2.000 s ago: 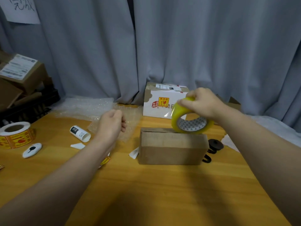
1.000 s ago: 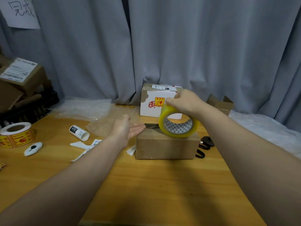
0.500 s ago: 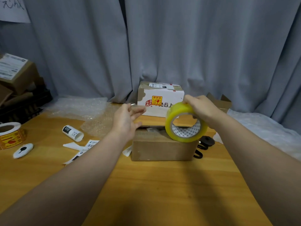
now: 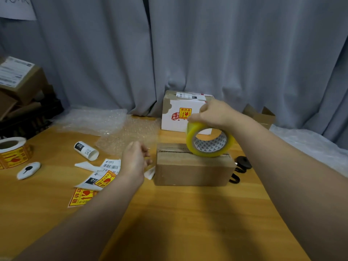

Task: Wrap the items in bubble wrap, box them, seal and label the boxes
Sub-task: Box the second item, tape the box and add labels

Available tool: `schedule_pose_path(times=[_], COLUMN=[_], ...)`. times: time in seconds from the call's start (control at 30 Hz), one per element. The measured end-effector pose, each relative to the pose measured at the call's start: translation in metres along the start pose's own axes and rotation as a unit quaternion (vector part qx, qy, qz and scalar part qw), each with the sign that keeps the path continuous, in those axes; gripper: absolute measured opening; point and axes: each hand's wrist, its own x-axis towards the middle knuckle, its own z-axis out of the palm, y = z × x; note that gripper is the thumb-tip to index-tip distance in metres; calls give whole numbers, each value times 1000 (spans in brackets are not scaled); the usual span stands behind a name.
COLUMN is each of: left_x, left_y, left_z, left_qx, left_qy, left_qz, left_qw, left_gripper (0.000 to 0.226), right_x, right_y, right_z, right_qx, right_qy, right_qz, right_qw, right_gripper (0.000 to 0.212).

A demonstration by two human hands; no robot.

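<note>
Right hand (image 4: 216,113) grips the tape roll (image 4: 191,140) on the cardboard box (image 4: 194,172), left hand (image 4: 133,162) looks blurred, hold unclear; centre tape over the seam (image 4: 175,152).

Just left of the brown box (image 4: 194,166), the left hand (image 4: 134,162) is blurred, so whether its fingers pinch anything cannot be told. The tape roll (image 4: 191,140) standing on the box hides a corner of the white carton (image 4: 177,117) behind it, and a black object (image 4: 243,162) past the box's right end shows only in part, too little to name. Far left of the box, the label roll (image 4: 13,151) is cut by the picture's edge.
</note>
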Motion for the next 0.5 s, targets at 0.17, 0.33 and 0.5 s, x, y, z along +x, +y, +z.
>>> schedule_pose_path(times=[0.17,0.33,0.5], left_x=[0,2,7], left_y=[-7,-7,-16], left_z=[-11,-15,-17], left_qx=[28,56,280], left_qy=[-8,-18,-31], left_qz=[-71,-93,-3], left_qw=[997,994,959], left_gripper=[16,19,20], right_x=[10,15,14], right_y=[-20,-29,-29], right_z=[9,13,14], right_qx=[-102,-148,-145], right_qy=[-25,-29,-27], right_qz=[-13,-24,-28], right_qw=[994,988,989], right_gripper=[35,33,33])
